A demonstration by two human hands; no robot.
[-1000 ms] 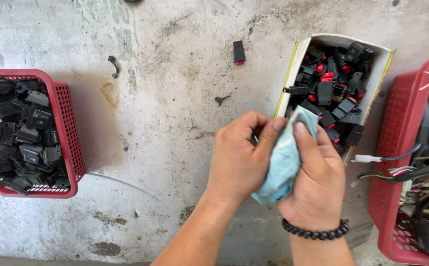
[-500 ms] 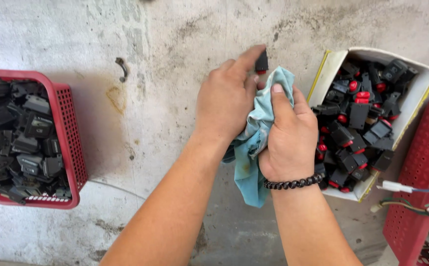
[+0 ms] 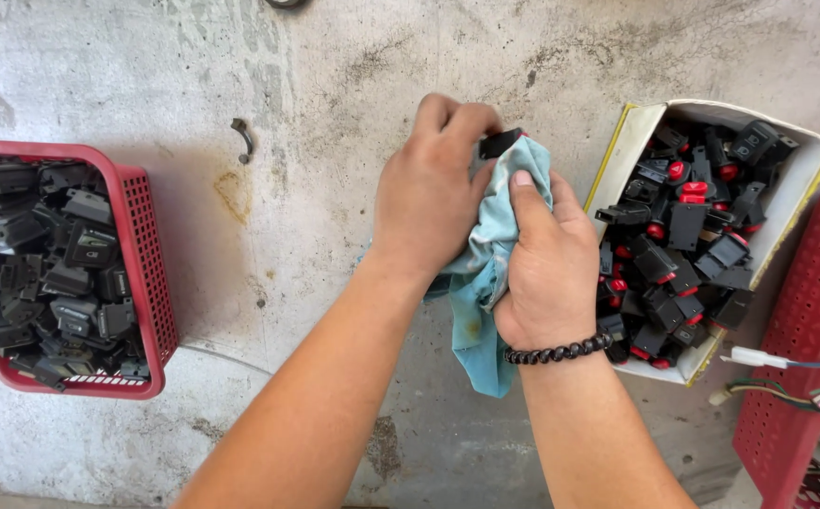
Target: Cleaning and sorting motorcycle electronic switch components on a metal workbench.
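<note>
Left hand point(image 3: 429, 203) pinches small black plastic switch point(image 3: 501, 143); right hand point(image 3: 547, 269) grips crumpled light-blue cloth point(image 3: 490, 273) around it, above concrete floor point(image 3: 316, 104) (between the bins). Pinch looks shallow, so hard wiping could pop the switch loose.

Hands with the cloth point(image 3: 490, 273) sit between the basket point(image 3: 146, 283) (left) and the box point(image 3: 811, 203) (right).

The cloth point(image 3: 495, 283) is pale blue with dirty smudges. The switch point(image 3: 501, 143) above it is black. The left basket point(image 3: 151, 283) is red mesh, filled with black parts. The box point(image 3: 811, 203) is white with yellow edges, holding black switches with red buttons. The bracelet point(image 3: 556, 353) is black beads. The floor point(image 3: 316, 94) is mottled grey.
</note>
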